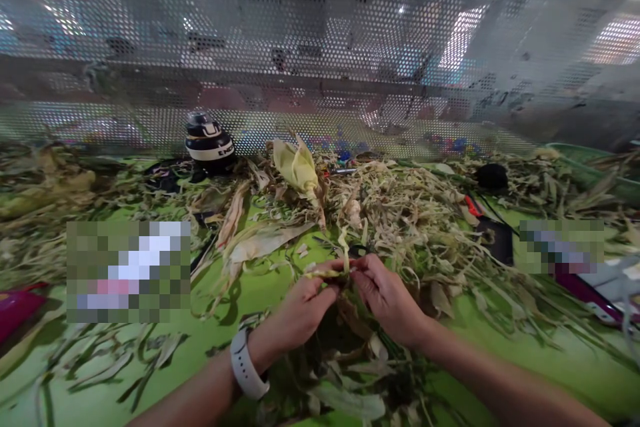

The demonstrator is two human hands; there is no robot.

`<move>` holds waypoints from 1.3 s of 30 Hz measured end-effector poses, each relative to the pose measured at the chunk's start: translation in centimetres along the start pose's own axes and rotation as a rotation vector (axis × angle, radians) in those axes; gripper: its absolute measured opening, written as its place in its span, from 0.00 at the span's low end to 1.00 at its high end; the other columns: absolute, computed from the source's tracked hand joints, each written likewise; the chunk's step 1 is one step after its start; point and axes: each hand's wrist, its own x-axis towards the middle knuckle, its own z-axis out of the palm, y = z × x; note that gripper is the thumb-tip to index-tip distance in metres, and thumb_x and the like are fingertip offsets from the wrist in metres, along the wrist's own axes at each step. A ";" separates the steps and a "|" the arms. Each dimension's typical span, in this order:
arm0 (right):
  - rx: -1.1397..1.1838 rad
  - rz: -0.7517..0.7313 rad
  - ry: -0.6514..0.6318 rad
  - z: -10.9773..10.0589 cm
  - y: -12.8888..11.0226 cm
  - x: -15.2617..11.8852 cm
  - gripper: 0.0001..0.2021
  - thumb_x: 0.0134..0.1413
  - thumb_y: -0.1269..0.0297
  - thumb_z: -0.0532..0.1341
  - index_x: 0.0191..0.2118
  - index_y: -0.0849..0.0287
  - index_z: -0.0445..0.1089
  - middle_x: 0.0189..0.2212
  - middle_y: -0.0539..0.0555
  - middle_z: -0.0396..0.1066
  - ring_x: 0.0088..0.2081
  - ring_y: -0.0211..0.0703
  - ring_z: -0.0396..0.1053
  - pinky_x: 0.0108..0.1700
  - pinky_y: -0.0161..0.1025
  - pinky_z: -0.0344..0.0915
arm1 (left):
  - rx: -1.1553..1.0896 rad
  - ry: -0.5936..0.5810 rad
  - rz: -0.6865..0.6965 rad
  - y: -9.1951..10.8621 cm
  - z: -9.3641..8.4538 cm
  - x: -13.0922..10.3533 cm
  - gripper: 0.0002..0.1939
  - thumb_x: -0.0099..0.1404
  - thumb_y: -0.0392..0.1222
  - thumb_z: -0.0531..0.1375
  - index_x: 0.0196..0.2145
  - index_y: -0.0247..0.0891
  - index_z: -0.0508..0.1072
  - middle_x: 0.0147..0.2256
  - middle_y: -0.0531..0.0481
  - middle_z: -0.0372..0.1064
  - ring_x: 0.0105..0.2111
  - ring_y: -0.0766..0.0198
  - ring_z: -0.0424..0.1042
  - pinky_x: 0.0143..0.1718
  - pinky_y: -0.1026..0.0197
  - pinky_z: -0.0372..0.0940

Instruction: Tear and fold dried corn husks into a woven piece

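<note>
My left hand (307, 307), with a white watch band (247, 365) at the wrist, pinches a thin yellow-green strip of husk (327, 273) near the middle of the view. Close beside it, my right hand (383, 293) has its fingers closed on the same small bundle of strips, part of which stands upright between the hands. Fingertips hide where the strips meet. Beyond the hands, a yellowish husk figure (297, 170) stands among dried strips. A broad pale husk (267, 242) lies to its left.
Heaps of dry husk strips (400, 213) cover much of the green table (220, 320). A black bottle (210, 143) stands at the back left before a perforated metal panel (320, 47). A dark phone-like object (495, 240) lies right, a green basket (590, 173) farther right.
</note>
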 end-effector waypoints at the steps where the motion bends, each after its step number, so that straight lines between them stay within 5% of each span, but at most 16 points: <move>1: 0.028 0.022 -0.006 0.1 0.0 0.0 0.08 0.63 0.60 0.48 0.38 0.57 0.60 0.18 0.44 0.58 0.19 0.36 0.58 0.22 0.31 0.54 | 0.008 0.016 -0.022 0.4 0.0 -0.2 0.19 0.59 0.36 0.53 0.47 0.40 0.71 0.47 0.48 0.71 0.47 0.56 0.67 0.51 0.57 0.60; 6: 0.047 0.062 0.037 0.6 0.0 -0.2 0.09 0.62 0.58 0.48 0.37 0.57 0.59 0.18 0.44 0.58 0.19 0.34 0.56 0.22 0.31 0.52 | 0.030 0.163 -0.130 1.2 0.2 -1.0 0.11 0.55 0.37 0.55 0.35 0.38 0.76 0.44 0.47 0.72 0.50 0.54 0.65 0.53 0.57 0.57; 10: 0.154 0.111 -0.042 0.9 0.3 -0.4 0.10 0.63 0.56 0.47 0.39 0.57 0.57 0.17 0.44 0.61 0.16 0.34 0.58 0.19 0.30 0.55 | -0.118 0.178 -0.096 0.1 0.7 -0.4 0.16 0.56 0.47 0.60 0.40 0.37 0.74 0.42 0.45 0.73 0.44 0.54 0.69 0.47 0.55 0.63; 15: 0.290 0.136 -0.034 0.8 0.7 -0.2 0.12 0.62 0.53 0.48 0.38 0.56 0.58 0.18 0.45 0.62 0.18 0.35 0.63 0.20 0.29 0.60 | -0.218 0.225 -0.048 -0.2 0.8 0.6 0.15 0.54 0.50 0.63 0.35 0.36 0.75 0.36 0.47 0.75 0.44 0.55 0.69 0.48 0.57 0.62; 24: 0.278 0.147 -0.110 0.4 0.8 -0.1 0.15 0.62 0.52 0.48 0.30 0.57 0.58 0.16 0.43 0.58 0.15 0.31 0.56 0.19 0.29 0.55 | -0.153 0.062 0.010 -0.5 0.2 0.2 0.15 0.58 0.48 0.61 0.41 0.38 0.74 0.39 0.46 0.74 0.41 0.58 0.70 0.46 0.58 0.63; 27: 0.282 0.144 -0.054 0.4 0.9 -0.1 0.14 0.62 0.52 0.48 0.36 0.58 0.60 0.16 0.42 0.56 0.16 0.32 0.55 0.17 0.29 0.53 | -0.154 0.098 0.004 -1.2 0.1 0.4 0.16 0.57 0.47 0.62 0.42 0.38 0.72 0.38 0.47 0.74 0.41 0.58 0.70 0.45 0.58 0.63; 31: 0.003 -0.039 0.135 0.0 0.8 -0.1 0.15 0.59 0.55 0.55 0.46 0.59 0.59 0.20 0.45 0.63 0.22 0.37 0.64 0.26 0.33 0.61 | -0.157 0.322 -0.041 -1.0 -0.1 0.7 0.18 0.53 0.47 0.64 0.39 0.37 0.69 0.32 0.51 0.72 0.35 0.61 0.70 0.39 0.59 0.65; 34: -0.283 -0.260 0.205 -0.4 0.6 -0.1 0.11 0.61 0.59 0.54 0.45 0.59 0.63 0.27 0.52 0.71 0.30 0.41 0.70 0.34 0.36 0.64 | -0.075 0.349 -0.031 -0.6 -0.3 0.9 0.13 0.55 0.47 0.62 0.35 0.36 0.69 0.31 0.50 0.71 0.34 0.61 0.69 0.39 0.60 0.64; 39: -0.570 -0.529 0.110 -0.6 0.3 -0.2 0.09 0.62 0.68 0.52 0.37 0.60 0.69 0.25 0.53 0.71 0.28 0.41 0.66 0.33 0.38 0.62 | 0.215 0.390 -0.006 -0.3 -0.6 0.7 0.09 0.59 0.45 0.57 0.30 0.37 0.67 0.27 0.52 0.67 0.29 0.62 0.66 0.32 0.61 0.62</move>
